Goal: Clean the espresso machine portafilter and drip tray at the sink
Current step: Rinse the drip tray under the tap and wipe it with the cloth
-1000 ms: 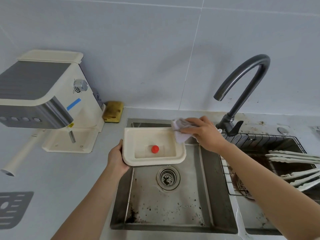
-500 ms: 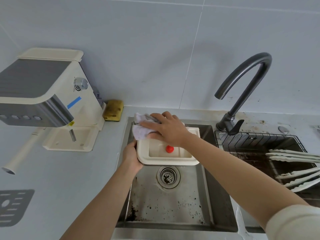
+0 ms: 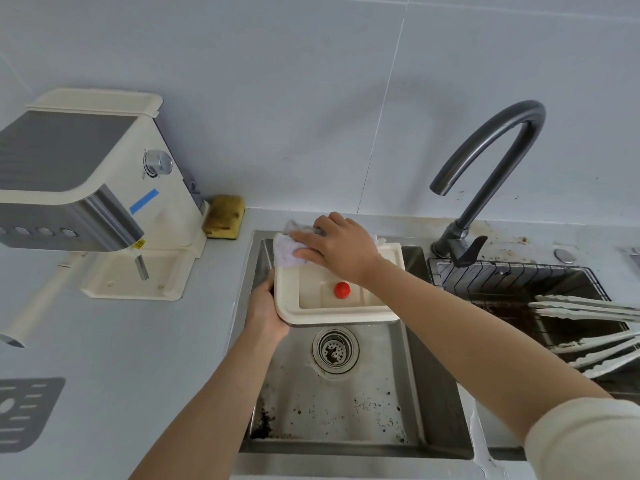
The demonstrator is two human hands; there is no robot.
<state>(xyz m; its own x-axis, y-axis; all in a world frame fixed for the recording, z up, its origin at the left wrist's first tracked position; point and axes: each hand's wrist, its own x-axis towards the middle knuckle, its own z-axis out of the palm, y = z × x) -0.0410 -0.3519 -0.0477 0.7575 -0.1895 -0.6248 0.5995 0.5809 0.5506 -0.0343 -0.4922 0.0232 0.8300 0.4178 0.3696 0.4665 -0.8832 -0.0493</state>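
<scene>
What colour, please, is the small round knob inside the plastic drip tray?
The small round knob is red, clearest in the head view.

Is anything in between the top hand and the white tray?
Only the cloth: the right hand holds it against the far left corner of the drip tray. The left hand grips the tray's left edge with nothing visible between.
</scene>
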